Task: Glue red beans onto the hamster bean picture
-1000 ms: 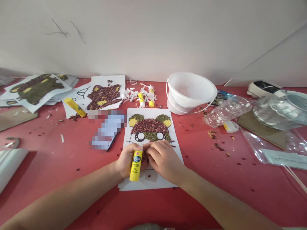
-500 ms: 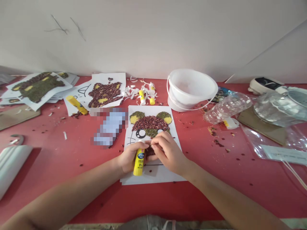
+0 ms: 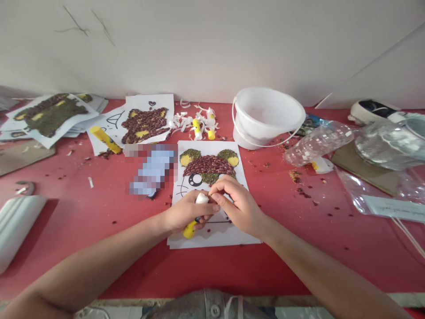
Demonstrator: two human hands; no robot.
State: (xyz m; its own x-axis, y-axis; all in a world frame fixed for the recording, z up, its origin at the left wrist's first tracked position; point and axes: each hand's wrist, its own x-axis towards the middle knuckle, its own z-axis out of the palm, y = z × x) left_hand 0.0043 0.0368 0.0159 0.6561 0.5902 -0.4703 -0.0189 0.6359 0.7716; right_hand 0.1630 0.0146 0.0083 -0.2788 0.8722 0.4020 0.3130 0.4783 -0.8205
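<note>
My left hand [image 3: 187,210] is wrapped round a yellow glue stick [image 3: 190,229], its white end pointing up by the thumb. Close against it, my right hand [image 3: 234,204] is closed in a pinch; what lies between its fingertips is too small to make out. Both hands are over a white sheet with an animal drawing [image 3: 179,177]. Dark red beans [image 3: 209,166] cover the forehead, green beans [image 3: 229,153] the ears round yellow centres. A round black eye shows at left; the hands hide the lower face.
A white bucket [image 3: 268,115] stands behind to the right, near a clear plastic bottle [image 3: 320,141]. A blurred phone-like object [image 3: 152,170] lies left of the sheet. Bean pictures [image 3: 53,115], another glue stick [image 3: 105,139] and paper scraps [image 3: 186,120] lie at the back.
The glue stick has tilted in my left hand, its white end now facing up toward me and its label mostly covered. My right hand stays pinched beside it. The view has shifted slightly.
</note>
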